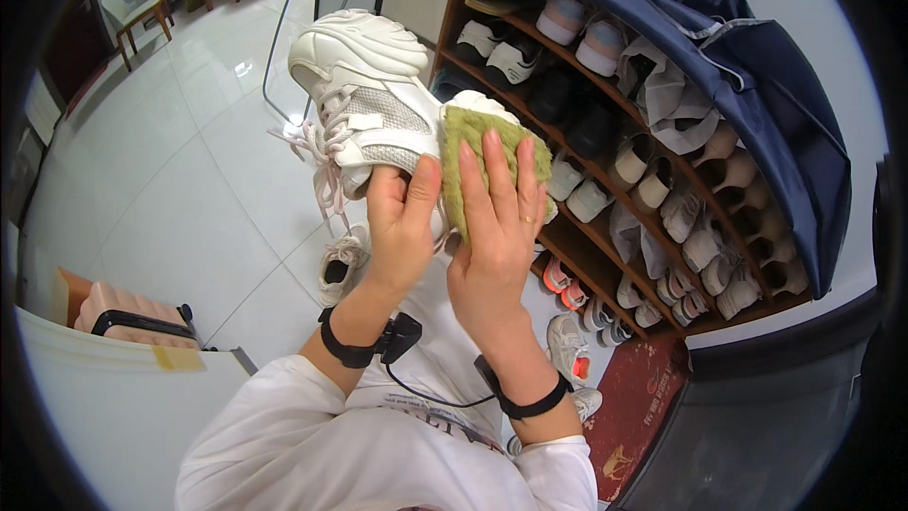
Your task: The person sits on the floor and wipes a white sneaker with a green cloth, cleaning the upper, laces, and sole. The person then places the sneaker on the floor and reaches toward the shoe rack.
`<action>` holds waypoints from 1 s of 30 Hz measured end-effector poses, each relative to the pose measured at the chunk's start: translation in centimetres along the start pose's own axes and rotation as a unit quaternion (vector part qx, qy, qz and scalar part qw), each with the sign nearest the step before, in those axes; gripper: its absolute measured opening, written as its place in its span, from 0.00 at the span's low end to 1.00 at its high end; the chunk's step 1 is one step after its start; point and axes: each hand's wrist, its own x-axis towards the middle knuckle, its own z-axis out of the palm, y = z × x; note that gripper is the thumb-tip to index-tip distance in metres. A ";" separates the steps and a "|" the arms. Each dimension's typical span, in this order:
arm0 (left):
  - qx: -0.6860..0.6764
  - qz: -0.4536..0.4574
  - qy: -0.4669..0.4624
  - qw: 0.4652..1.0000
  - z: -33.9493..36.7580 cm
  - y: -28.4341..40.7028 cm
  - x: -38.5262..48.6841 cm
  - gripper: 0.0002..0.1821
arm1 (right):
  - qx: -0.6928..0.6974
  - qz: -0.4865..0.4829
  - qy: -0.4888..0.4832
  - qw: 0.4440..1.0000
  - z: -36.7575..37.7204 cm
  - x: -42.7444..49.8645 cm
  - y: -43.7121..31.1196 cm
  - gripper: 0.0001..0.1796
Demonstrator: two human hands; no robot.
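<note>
In front of me is a chunky white sneaker [376, 103] with mesh panels and loose pale laces [333, 145], held up off the floor. My left hand [401, 227] grips it at the opening, fingers partly hidden inside and thumb outside. A fuzzy olive-green cloth [461, 128] covers part of the sneaker's sole toward the heel. My right hand [493, 248] holds this cloth flat against the sole, fingers spread over it and a ring on one finger. White tread shows past the cloth's edges.
A wooden shoe rack [574, 248] full of shoes rises to the right, its navy fabric cover [780, 128] thrown back. Sneakers [344, 266] stand on the tiled floor [213, 177]. A pink suitcase [138, 312] is at left, a red mat [631, 404] at lower right.
</note>
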 end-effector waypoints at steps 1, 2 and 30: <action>-0.007 0.002 0.004 1.000 0.2 0.0 -0.2 0.14 | 0.015 -0.005 0.016 1.000 0.3 -0.6 -0.1 0.34; -0.015 0.003 0.009 1.000 0.4 0.0 -0.4 0.14 | 0.030 -0.009 0.032 0.999 0.5 -1.2 -0.2 0.34; 0.049 0.050 0.009 0.998 0.7 1.5 0.1 0.22 | 0.496 0.446 0.039 0.744 0.3 -10.5 0.7 0.26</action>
